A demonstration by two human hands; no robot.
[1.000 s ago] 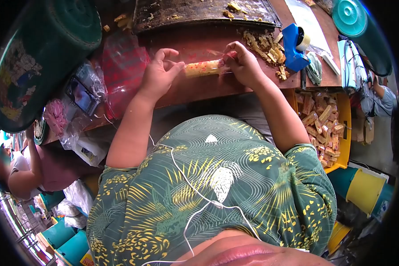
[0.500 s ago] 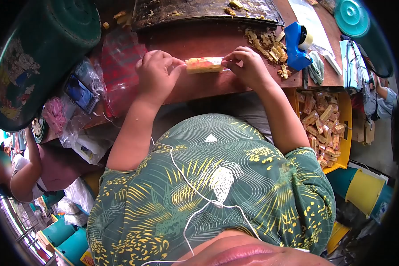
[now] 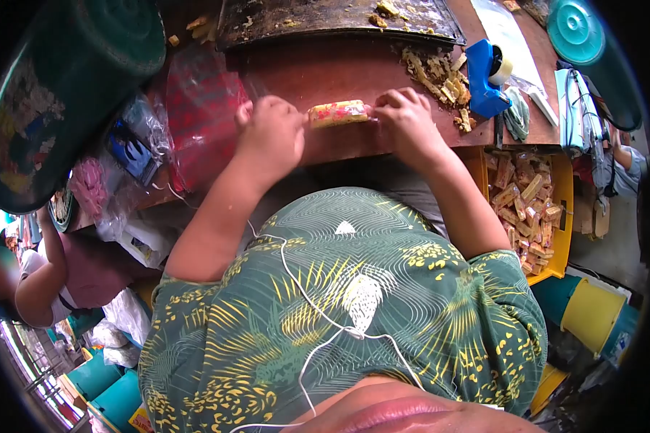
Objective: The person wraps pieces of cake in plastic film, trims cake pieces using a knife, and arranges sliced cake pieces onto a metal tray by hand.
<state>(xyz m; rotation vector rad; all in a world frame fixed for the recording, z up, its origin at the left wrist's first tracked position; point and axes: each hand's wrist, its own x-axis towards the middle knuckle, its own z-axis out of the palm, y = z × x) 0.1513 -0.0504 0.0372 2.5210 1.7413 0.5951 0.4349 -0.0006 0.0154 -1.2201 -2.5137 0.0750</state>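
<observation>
A yellow pastry bar point(image 3: 338, 113) with red print on its clear plastic wrapper lies level over the front of the brown table. At its left end, my left hand point(image 3: 273, 137) is closed, with the fingertips pinching the wrapper end. My right hand point(image 3: 412, 126) pinches the twisted wrapper at the other end. Just left of my left hand, red-printed clear plastic sheets point(image 3: 198, 108) lie on the table. Broken pastry crumbs point(image 3: 440, 79) are heaped beyond my right hand, beside a blue tape dispenser point(image 3: 482, 79).
A dark baking tray point(image 3: 325, 25) sits at the table's back. A yellow crate point(image 3: 565, 245) of wrapped bars point(image 3: 531, 209) stands below right. At left are a large green bucket point(image 3: 87, 94), a phone point(image 3: 130, 153) and another person's arm point(image 3: 50, 252).
Both hands have turned and closed tighter at the wrapper ends, moving slightly toward me. The right end of the wrapper now looks twisted, and the bar's red print shows more.
</observation>
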